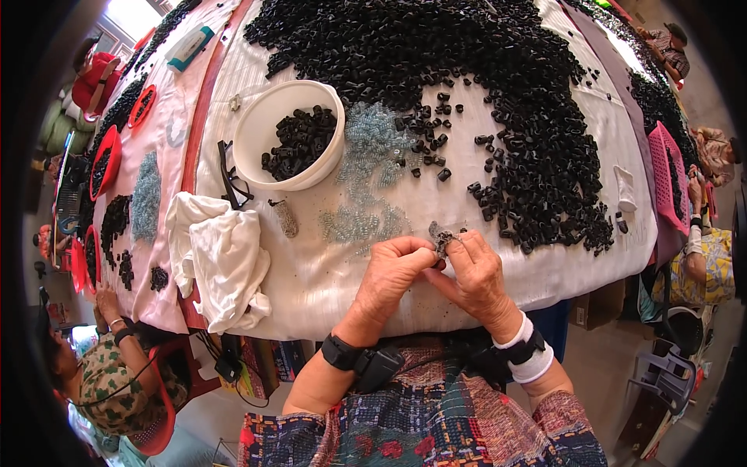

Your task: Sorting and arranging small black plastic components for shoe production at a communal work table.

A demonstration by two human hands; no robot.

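My left hand (398, 268) and my right hand (476, 274) meet near the table's front edge, fingers pinched together. Between the fingertips shows a small black plastic piece (440, 265), mostly covered by the fingers. A grey and dark speckled clump (442, 236) sits right at the fingertips; I cannot tell whether it is held or lies on the cloth. Beyond my left hand spreads a pile of clear bluish rings or springs (377, 144). A white tub (243, 148) to its left holds several black pieces (303, 140).
Heaps of black plastic pieces (537, 171) cover the far and right table. Left lie a crumpled white cloth (222, 261), black-framed glasses (231, 175) and a small speckled container (285, 219). A pink basket (668, 175) stands right. Other people sit around, one in camouflage (117, 381) at left.
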